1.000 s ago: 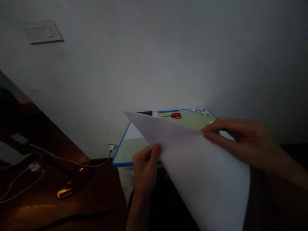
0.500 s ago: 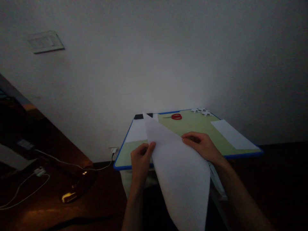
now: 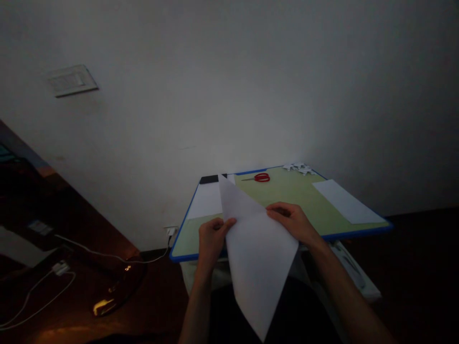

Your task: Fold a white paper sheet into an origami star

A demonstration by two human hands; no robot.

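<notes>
A white sheet of paper [image 3: 260, 253] hangs between my two hands, slanted, with one corner pointing to the far side of the table and another down toward my lap. My left hand [image 3: 214, 236] pinches its left edge between thumb and fingers. On the upper right edge, my right hand [image 3: 290, 220] grips the paper the same way. Beyond the sheet lie scissors with red handles [image 3: 261, 177], blades pointing left. The sheet covers part of the table in front of me.
The green table [image 3: 287, 191] has a blue rim and stands against the wall. White paper [image 3: 205, 200] and a black flat object [image 3: 209, 179] lie at left, another white sheet [image 3: 347, 203] at right, paper scraps [image 3: 298, 168] at the back right. Cables [image 3: 107, 255] run at left.
The paper has turned, its lower end swinging left and narrowing to a point. My right hand has shifted slightly left and down. The camera view has tilted up a little.
</notes>
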